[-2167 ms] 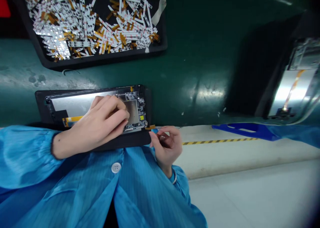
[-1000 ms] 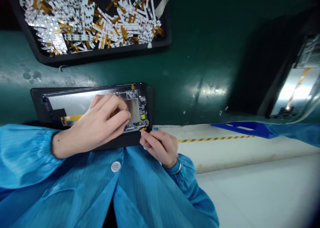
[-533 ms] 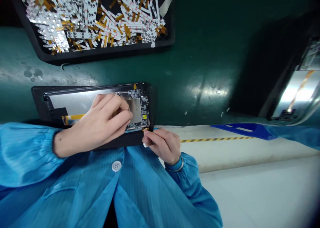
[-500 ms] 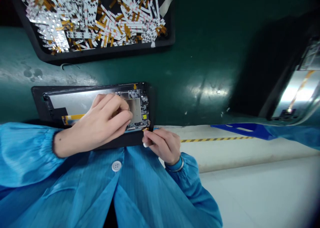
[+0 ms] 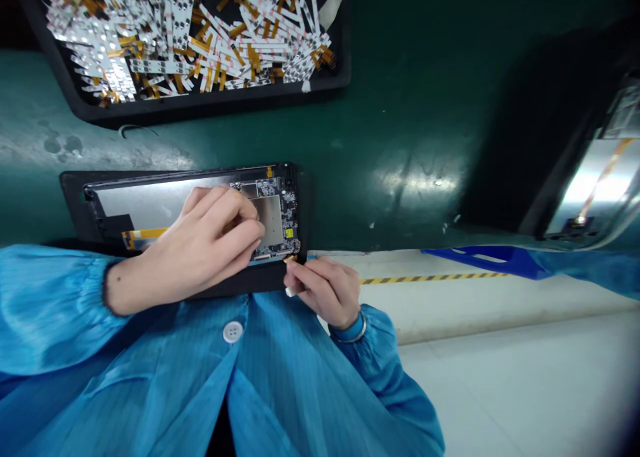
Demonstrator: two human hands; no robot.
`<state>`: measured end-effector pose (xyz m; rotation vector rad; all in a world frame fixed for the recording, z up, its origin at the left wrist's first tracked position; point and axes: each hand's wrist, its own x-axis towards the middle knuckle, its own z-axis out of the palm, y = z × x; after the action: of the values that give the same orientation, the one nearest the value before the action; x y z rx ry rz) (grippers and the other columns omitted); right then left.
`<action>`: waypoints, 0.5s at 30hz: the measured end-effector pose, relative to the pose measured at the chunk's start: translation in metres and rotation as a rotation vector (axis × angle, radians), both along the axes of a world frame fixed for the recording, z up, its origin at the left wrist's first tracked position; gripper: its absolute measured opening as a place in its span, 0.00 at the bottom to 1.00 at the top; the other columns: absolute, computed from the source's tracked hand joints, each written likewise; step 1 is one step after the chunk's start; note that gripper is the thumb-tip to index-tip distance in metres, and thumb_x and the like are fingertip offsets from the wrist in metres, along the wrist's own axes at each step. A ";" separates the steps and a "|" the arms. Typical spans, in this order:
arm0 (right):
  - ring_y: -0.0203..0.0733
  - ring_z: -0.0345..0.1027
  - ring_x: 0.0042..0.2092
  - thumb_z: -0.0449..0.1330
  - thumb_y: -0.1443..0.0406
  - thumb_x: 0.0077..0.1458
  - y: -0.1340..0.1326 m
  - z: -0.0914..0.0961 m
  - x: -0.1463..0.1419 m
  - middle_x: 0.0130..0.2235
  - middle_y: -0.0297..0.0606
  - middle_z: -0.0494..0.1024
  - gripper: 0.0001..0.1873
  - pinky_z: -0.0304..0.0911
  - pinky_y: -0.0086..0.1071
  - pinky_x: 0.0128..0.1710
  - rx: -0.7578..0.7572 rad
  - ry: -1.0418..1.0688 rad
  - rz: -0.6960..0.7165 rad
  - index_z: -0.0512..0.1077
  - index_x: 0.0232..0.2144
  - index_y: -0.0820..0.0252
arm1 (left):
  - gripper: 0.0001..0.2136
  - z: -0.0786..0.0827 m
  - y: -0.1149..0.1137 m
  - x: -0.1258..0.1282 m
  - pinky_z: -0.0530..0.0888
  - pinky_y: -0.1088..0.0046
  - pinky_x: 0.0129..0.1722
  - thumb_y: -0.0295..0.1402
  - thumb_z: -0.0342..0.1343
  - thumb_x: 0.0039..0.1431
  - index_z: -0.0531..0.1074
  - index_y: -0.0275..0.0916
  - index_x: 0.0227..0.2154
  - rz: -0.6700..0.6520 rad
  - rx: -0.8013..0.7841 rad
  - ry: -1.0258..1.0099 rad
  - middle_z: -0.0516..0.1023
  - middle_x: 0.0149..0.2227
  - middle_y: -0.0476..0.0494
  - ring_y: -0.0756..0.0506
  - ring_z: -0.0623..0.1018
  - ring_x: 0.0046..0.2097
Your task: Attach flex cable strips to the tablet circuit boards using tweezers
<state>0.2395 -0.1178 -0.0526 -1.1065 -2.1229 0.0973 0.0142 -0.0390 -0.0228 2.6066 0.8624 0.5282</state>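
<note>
The left hand (image 5: 210, 240) lay with curled fingers on the dark circuit board (image 5: 283, 227) of an open black tablet (image 5: 73, 203), holding nothing visible, while the right hand (image 5: 323, 291) pinched a small amber flex strip (image 5: 289, 259) narrowly at the board's corner.

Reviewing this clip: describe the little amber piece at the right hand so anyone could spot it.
Start at the open black tablet on the green bench. At its lower edge, below the corner of the circuit board, sits the right hand. The tiny amber flex tab is at its fingertips, far shorter than the long amber ribbon by the left hand.
</note>
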 end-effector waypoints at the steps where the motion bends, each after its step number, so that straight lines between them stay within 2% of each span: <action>1: 0.31 0.68 0.24 0.64 0.74 0.56 0.000 0.000 0.000 0.28 0.31 0.76 0.09 0.66 0.27 0.21 0.001 0.005 0.004 0.75 0.37 0.57 | 0.02 0.000 0.000 0.000 0.67 0.62 0.38 0.27 0.51 0.66 0.67 0.39 0.37 -0.001 -0.006 0.004 0.70 0.37 0.42 0.43 0.70 0.40; 10: 0.32 0.68 0.25 0.65 0.73 0.56 -0.001 0.002 0.000 0.29 0.32 0.76 0.10 0.66 0.28 0.23 -0.048 -0.020 0.020 0.76 0.40 0.56 | 0.02 0.001 0.000 -0.001 0.68 0.63 0.37 0.29 0.50 0.67 0.66 0.39 0.37 0.002 0.005 0.006 0.70 0.37 0.43 0.43 0.70 0.39; 15: 0.31 0.67 0.23 0.61 0.73 0.59 -0.001 0.007 -0.003 0.28 0.31 0.76 0.08 0.66 0.28 0.22 -0.068 -0.073 -0.006 0.75 0.38 0.55 | 0.02 0.000 -0.001 0.000 0.68 0.61 0.37 0.28 0.49 0.67 0.65 0.41 0.37 0.009 -0.009 0.018 0.70 0.38 0.43 0.42 0.70 0.40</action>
<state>0.2366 -0.1187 -0.0457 -1.1720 -2.1954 0.1296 0.0140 -0.0396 -0.0231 2.6038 0.8809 0.5029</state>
